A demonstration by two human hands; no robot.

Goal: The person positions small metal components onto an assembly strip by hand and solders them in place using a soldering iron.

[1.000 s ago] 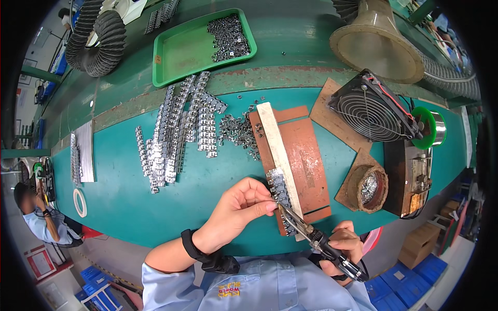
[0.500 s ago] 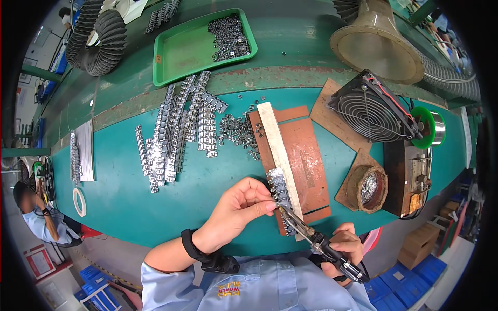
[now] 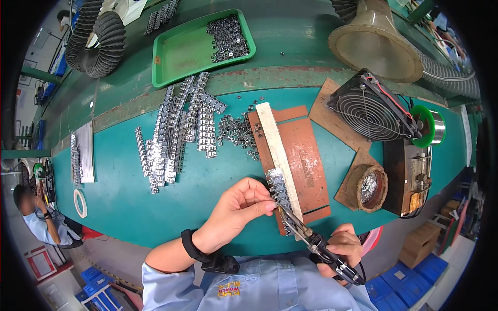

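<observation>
My right hand (image 3: 344,250) is closed around the black handle of a soldering iron (image 3: 327,252), whose metal tip points up and left. The tip meets a strip of small metal-cased parts (image 3: 279,187) lying along the left side of a pale wooden bar (image 3: 273,133). Beside the tip, my left hand (image 3: 236,210) pinches thumb and forefinger together at the strip's left edge. What lies between those fingertips is too small to make out. Beneath bar and strip is a reddish-brown board (image 3: 309,155).
Loose metal parts (image 3: 238,129) and stacked strips (image 3: 168,137) lie left of the board. A green tray (image 3: 179,57) is beyond. To the right are a fan (image 3: 365,109), a solder spool (image 3: 429,127), a round pot (image 3: 371,187) and a metal box (image 3: 402,179). An extraction hood (image 3: 376,49) hangs above.
The soldering iron and my right hand have shifted very slightly, with the tip staying at the strip. My left hand keeps its pinch in the same place.
</observation>
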